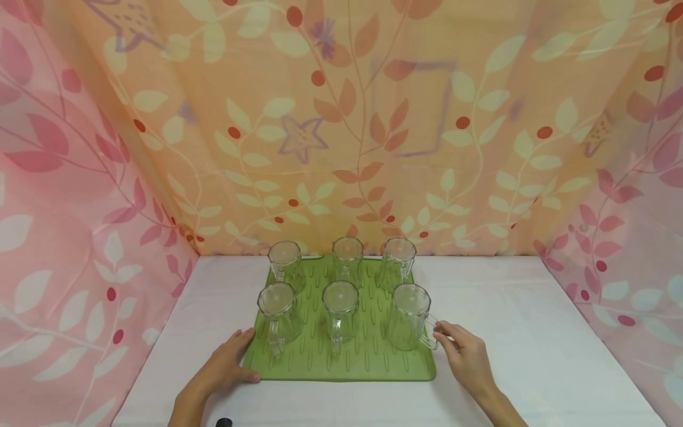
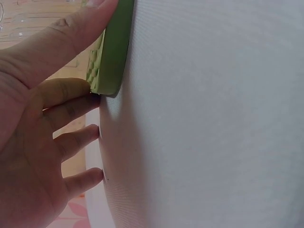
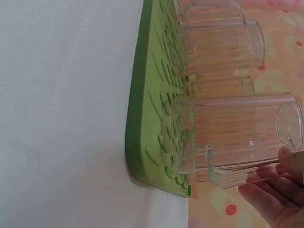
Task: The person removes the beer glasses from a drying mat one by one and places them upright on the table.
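Several clear glass mugs stand in two rows on a green ribbed drying mat [image 1: 368,367]. At the front right corner, my right hand [image 1: 466,353] pinches the handle of one glass mug [image 1: 408,320] between thumb and fingers. The right wrist view shows this mug [image 3: 237,128] upright on the mat, the fingertips [image 3: 259,194] at the upper part of its handle. My left hand [image 1: 226,362] rests at the mat's front left corner. Its thumb [image 2: 61,40] lies along the front edge and the spread fingers touch the left side and the tabletop.
Front middle and front left mugs [image 1: 340,311] have handles facing the front. Behind them stands the back row of mugs [image 1: 348,258]. White cloth [image 1: 507,308] covers the table, with patterned fabric walls [image 1: 363,118] on three sides. A small black object [image 1: 224,422] shows at the near edge.
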